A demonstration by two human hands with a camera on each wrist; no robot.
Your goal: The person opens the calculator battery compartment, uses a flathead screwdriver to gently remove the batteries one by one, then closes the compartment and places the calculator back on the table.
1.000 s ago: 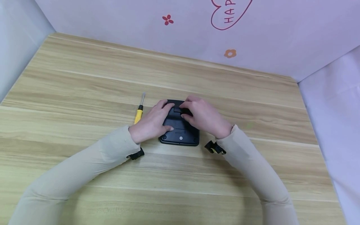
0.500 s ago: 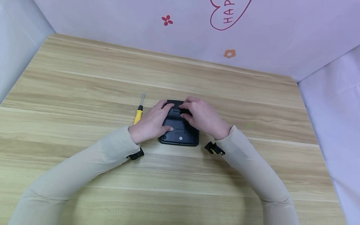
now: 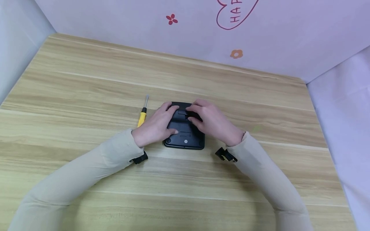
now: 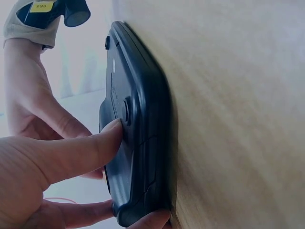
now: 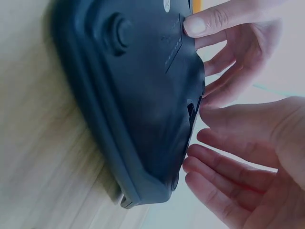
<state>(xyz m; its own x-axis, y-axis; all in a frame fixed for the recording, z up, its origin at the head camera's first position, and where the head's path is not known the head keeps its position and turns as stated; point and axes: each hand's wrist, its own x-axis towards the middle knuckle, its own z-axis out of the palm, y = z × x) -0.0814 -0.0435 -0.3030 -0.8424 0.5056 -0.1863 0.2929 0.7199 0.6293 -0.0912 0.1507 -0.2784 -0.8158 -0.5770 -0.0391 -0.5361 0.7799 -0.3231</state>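
Observation:
A black calculator-like device (image 3: 188,128) lies back side up on the wooden table, showing rubber feet, a small round sticker and a raised band near its far end. My left hand (image 3: 154,125) grips its left side; the thumb presses on the back and other fingers reach the far edge. With bent thumb and fingers, my right hand (image 3: 215,122) pinches at the battery cover (image 3: 182,112) in that band. A dark slot (image 5: 190,108) shows beside the right thumb in the right wrist view. The right hand partly hides the cover.
Left of the device, partly behind my left hand, lies a screwdriver (image 3: 142,118) with a yellow handle, its tip pointing away. A white wall sheet (image 3: 130,22) with drawings rises behind the table's far edge. Cameras sit on both wrists.
My right hand has shifted slightly right, and a dark gap now shows by its fingertips at the cover. The left hand and the device stay in place.

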